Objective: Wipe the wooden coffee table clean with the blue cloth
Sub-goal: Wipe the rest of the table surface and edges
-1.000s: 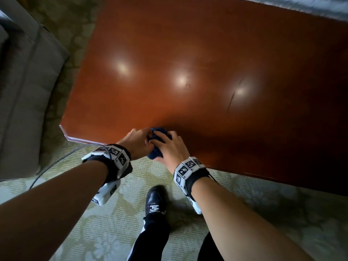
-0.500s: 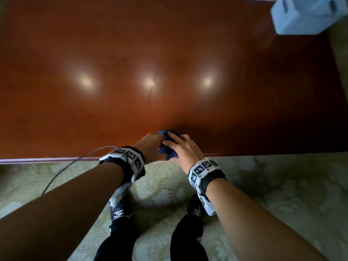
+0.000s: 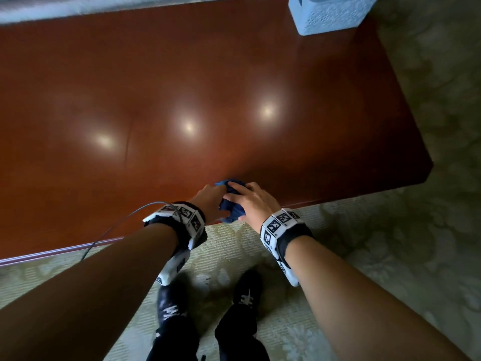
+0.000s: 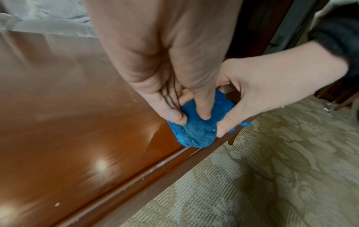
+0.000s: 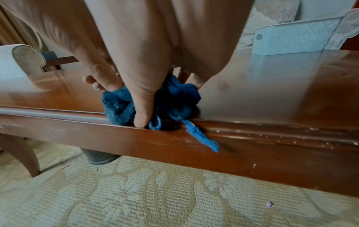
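The blue cloth point(image 3: 231, 204) is bunched into a wad at the near edge of the glossy wooden coffee table point(image 3: 208, 87). Both hands hold it together. My left hand point(image 3: 210, 201) pinches the wad from the left; its thumb and fingers dig into the cloth point(image 4: 198, 130). My right hand point(image 3: 250, 201) grips it from the right, thumb pressed on the table's edge by the cloth point(image 5: 174, 102). A loose tail of cloth hangs over the table's front rail. Small crumbs lie along the edge moulding point(image 5: 272, 133).
A pale blue perforated box point(image 3: 330, 14) stands at the table's far right corner. Patterned green carpet point(image 3: 429, 230) lies around the table, and my two dark shoes point(image 3: 247, 293) stand just before its near edge. A grey cable point(image 3: 117, 225) runs from my left wrist. Upholstered seating lies beyond the table.
Both hands, still holding the cloth, have moved rightwards along the table's near edge. The table's right end and the blue box have come into view.
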`<action>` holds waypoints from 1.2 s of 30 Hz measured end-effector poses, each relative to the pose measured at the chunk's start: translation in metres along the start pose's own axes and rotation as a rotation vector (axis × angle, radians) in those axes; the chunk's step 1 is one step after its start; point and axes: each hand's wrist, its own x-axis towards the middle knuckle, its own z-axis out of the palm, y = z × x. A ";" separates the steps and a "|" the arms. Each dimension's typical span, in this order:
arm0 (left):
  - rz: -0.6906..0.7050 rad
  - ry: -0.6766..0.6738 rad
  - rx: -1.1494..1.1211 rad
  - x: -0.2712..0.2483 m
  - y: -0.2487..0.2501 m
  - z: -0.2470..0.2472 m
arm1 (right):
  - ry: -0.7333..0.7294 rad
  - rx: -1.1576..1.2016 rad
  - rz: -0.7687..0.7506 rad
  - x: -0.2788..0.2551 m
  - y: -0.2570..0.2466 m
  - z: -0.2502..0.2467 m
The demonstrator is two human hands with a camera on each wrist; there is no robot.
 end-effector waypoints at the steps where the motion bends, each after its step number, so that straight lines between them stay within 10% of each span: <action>1: -0.008 -0.006 0.008 0.002 0.002 -0.001 | -0.005 0.000 -0.005 -0.002 0.002 -0.002; 15: -0.063 -0.037 -0.020 0.041 0.045 0.015 | 0.040 0.065 0.016 -0.026 0.046 -0.019; 36: 0.006 -0.117 0.056 0.219 0.316 0.045 | 0.168 0.115 0.010 -0.137 0.342 -0.081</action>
